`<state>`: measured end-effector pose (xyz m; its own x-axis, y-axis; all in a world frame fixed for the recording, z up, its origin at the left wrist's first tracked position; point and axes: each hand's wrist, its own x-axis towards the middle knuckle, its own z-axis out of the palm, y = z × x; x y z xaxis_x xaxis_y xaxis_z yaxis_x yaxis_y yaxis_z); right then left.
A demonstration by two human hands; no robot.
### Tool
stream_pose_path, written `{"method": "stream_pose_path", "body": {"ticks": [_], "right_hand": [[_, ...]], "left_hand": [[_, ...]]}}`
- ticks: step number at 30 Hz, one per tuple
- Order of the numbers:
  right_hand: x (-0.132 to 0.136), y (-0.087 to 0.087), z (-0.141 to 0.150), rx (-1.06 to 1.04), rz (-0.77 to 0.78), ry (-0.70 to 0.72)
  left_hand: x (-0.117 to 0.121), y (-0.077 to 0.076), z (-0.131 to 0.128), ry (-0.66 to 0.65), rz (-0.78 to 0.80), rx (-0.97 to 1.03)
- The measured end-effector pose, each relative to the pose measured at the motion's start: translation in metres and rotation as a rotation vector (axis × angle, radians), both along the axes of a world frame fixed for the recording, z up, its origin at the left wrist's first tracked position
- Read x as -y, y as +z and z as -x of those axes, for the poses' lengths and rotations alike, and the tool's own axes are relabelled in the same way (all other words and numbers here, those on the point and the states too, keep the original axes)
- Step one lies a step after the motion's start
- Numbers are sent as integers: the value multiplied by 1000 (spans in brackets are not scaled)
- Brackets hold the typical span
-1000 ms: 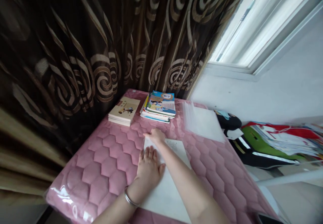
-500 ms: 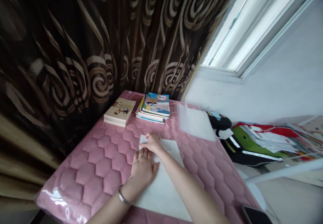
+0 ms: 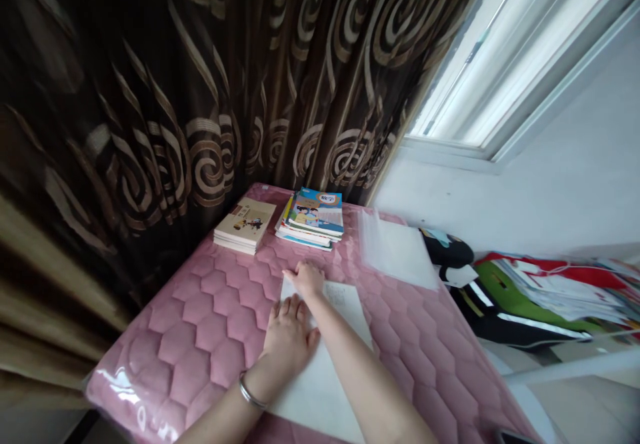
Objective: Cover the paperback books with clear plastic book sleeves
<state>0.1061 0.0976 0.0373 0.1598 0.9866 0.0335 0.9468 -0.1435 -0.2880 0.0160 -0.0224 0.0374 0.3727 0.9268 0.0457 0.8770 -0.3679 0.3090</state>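
My left hand (image 3: 291, 334), with a metal bangle (image 3: 251, 391) on its wrist, lies flat on a white paper sheet (image 3: 323, 391) near the sheet's left edge. My right hand (image 3: 306, 279) rests flat at the sheet's far end, just above my left hand, and my forearms angle in from opposite sides. Neither hand grips anything. Small handwriting or print shows on the paper (image 3: 340, 299) beside my right hand. The sheet lies on a pink quilted pad under clear plastic (image 3: 210, 327).
Two book stacks, one cream (image 3: 245, 225) and one with a blue cover (image 3: 314, 217), sit at the far end. A clear plastic sleeve (image 3: 397, 249) lies right of them. A dark curtain (image 3: 150, 97) hangs at left; folders (image 3: 550, 291) lie low at right.
The view sways slightly between frames. Both hands stay flat on the sheet, and the paper and books show no clear shift on the pad.
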Motion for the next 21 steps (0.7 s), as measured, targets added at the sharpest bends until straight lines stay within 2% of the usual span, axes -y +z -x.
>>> {"method": "stream_pose_path", "body": {"ticks": [3, 9, 21], "right_hand": [[11, -4, -4, -34, -10, 53], [20, -3, -12, -129, 139, 112], [-14, 2, -3, -40, 89, -21]], "left_hand": [[0, 0, 0, 7, -12, 12], [1, 3, -1, -2, -28, 12], [1, 0, -1, 3, 0, -22]]}}
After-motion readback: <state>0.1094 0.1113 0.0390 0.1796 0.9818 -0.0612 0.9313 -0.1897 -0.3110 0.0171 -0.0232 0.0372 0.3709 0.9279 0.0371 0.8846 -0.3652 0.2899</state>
